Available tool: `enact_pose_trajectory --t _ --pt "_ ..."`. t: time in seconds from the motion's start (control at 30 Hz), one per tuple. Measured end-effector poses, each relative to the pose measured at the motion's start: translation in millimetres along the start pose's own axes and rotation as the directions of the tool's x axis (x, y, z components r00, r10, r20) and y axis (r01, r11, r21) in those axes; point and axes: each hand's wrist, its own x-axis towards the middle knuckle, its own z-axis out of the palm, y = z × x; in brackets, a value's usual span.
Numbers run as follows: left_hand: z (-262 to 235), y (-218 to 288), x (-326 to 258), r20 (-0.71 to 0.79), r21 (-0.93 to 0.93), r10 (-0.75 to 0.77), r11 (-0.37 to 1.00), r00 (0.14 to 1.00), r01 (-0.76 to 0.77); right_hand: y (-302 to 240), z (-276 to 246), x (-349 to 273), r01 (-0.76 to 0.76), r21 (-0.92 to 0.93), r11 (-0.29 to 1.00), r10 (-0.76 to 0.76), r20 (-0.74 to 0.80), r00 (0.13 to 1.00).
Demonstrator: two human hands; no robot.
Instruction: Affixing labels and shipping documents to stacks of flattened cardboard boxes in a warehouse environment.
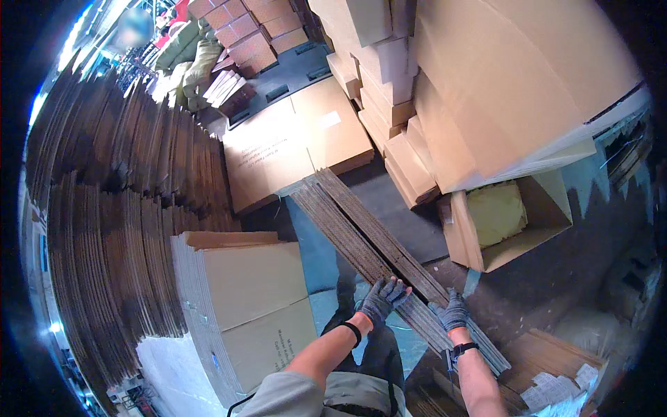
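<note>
A long bundle of flattened cardboard boxes (361,240) stands on edge in front of me, a dark gap splitting it lengthwise. My left hand (384,300), in a grey glove with bare fingertips, grips the left part, its fingers hooked over the edges toward the gap. On the right part, nearer me, my right hand (451,313), gloved the same way, is closed over the edges. What its fingers do below the edges is hidden. The bundle's far end meets a flat stack of cardboard (278,135).
Tall rows of flattened cardboard (118,257) line the left. Close by stands another upright cardboard stack (253,285). Large cartons (514,83) rise at the right, above an open box (514,226) holding yellowish material. More cardboard (549,361) lies at lower right; stacked boxes (243,38) stand farther back.
</note>
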Motion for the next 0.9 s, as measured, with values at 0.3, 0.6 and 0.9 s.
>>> enact_pose_trajectory --t 0.3,0.6,0.9 --pt "41 15 -2 0.007 0.004 0.211 0.978 0.978 -0.211 -73 -31 0 -0.120 -0.099 0.988 0.140 0.237 0.961" --pt "59 59 24 -0.260 -0.250 0.258 0.913 0.931 -0.323 55 119 -5 0.218 -0.130 0.967 -0.213 0.057 0.975" --pt "2 -33 -24 -0.246 -0.488 0.189 0.823 0.951 -0.290 -132 44 -3 0.050 -0.239 0.970 0.006 0.230 0.973"
